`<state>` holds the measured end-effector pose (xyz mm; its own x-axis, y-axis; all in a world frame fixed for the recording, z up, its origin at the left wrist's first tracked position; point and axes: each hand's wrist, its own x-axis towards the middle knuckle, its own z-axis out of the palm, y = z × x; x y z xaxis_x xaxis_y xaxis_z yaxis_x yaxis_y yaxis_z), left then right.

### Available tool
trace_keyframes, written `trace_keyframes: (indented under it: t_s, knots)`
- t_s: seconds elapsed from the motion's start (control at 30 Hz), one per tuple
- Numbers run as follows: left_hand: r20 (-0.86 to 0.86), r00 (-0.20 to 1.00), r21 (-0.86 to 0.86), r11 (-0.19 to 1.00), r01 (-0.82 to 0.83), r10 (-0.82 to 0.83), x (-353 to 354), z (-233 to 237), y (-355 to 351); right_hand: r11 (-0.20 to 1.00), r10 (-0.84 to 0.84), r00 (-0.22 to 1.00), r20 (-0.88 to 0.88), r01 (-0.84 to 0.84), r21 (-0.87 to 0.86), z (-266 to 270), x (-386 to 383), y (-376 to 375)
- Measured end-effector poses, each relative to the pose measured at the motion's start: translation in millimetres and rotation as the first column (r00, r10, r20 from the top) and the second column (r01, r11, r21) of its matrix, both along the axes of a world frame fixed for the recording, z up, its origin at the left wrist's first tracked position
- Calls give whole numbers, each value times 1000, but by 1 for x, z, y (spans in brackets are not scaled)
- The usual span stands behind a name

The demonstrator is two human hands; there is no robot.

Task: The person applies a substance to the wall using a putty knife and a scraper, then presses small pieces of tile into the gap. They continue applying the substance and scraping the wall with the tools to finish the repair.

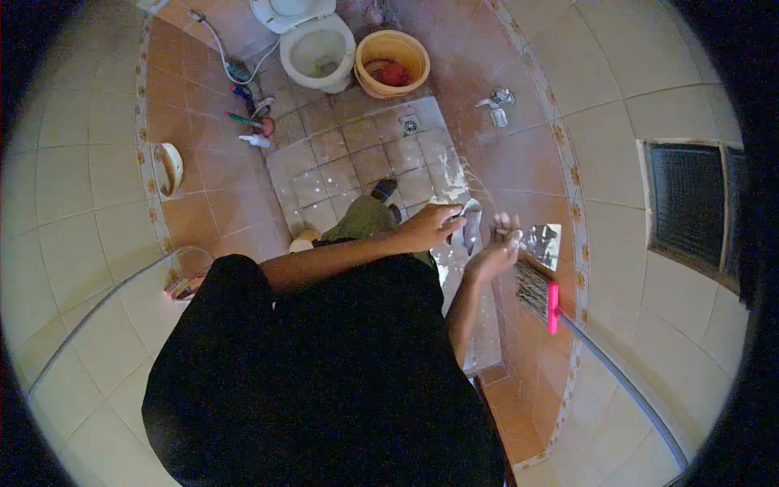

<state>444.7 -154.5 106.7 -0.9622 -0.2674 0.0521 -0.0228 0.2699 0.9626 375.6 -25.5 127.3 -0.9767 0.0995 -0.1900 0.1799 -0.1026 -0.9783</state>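
My left hand (430, 227) is closed around the edge of a pale grey, curved, cup-like thing (471, 226), whose exact kind I cannot make out. Just to its right, my right hand (497, 250) is raised with bent fingers apart, somewhat blurred, and whitish marks on them. Behind the right hand is a shiny, rectangular, silvery sheet (542, 245); whether the hand touches it cannot be seen. Below that sheet, a broom with a pink head (554, 308) and greyish bristles (532, 292) leans bristles-up along the tiled wall.
A toilet (320, 57) and an orange bucket (393, 65) with something red inside stand ahead. Wet, white-splashed floor tiles (329, 148) surround a drain (410, 124). Brushes and a white bottle (255, 140) lie left; a tap (497, 99) and window (690, 207) are right.
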Motion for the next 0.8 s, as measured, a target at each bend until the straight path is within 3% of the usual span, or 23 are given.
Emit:
trace_keyframes:
  t_s: [0.07, 0.13, 0.17, 0.2, 0.23, 0.3, 0.37, 0.4, 0.43, 0.5, 0.53, 0.6, 0.7, 0.8]
  knots:
    - [-47, 997, 36, 998, -57, 58, 6, 0, -9, 994, -96, 995, -17, 95, -53, -4, -4, 7]
    - [44, 998, 19, 999, 44, -45, 10, 0, -24, 998, -60, 996, -62, 61, 11, -14, -7, 28]
    - [69, 996, -22, 998, 50, -49, 2, -15, -11, 999, -29, 997, -77, 30, 21, -44, -17, 58]
    - [90, 994, 38, 998, 55, -58, 2, -21, -9, 999, -31, 997, -69, 33, 16, -55, -19, 69]
    - [108, 992, 100, 993, 59, -69, 3, -24, -9, 989, -112, 994, 17, 110, 102, -61, -21, 80]
    - [125, 983, 38, 991, 128, -131, 6, -6, -16, 964, -203, 975, 94, 182, 191, -62, -25, 102]
    - [137, 969, -12, 978, 208, -204, 5, 1, -20, 985, -44, 988, 151, 18, 171, -53, -26, 123]
    - [164, 953, 17, 967, 254, -254, 4, -5, -21, 957, -86, 987, 138, 43, 288, -48, -23, 125]
    - [188, 934, 46, 953, 299, -302, 2, -11, -22, 954, -97, 986, 132, 55, 293, -50, -22, 128]
    - [150, 936, 44, 948, 314, -317, -4, -16, -26, 691, 151, 960, -234, 67, 720, -54, -16, 128]
    - [120, 939, 42, 946, 321, -324, -8, -20, -27, 687, 143, 962, -235, 75, 723, -54, -14, 134]
    - [109, 934, 29, 940, 340, -341, -20, -22, -31, 587, 95, 994, -61, -7, 809, -37, -7, 128]
    - [93, 927, 46, 932, 360, -363, -41, -30, -38, 519, 197, 971, -137, 16, 855, -26, -7, 118]
    - [148, 892, 90, 904, 418, -427, -60, -13, -66, 488, 106, 985, -135, 67, 870, -24, -10, 105]
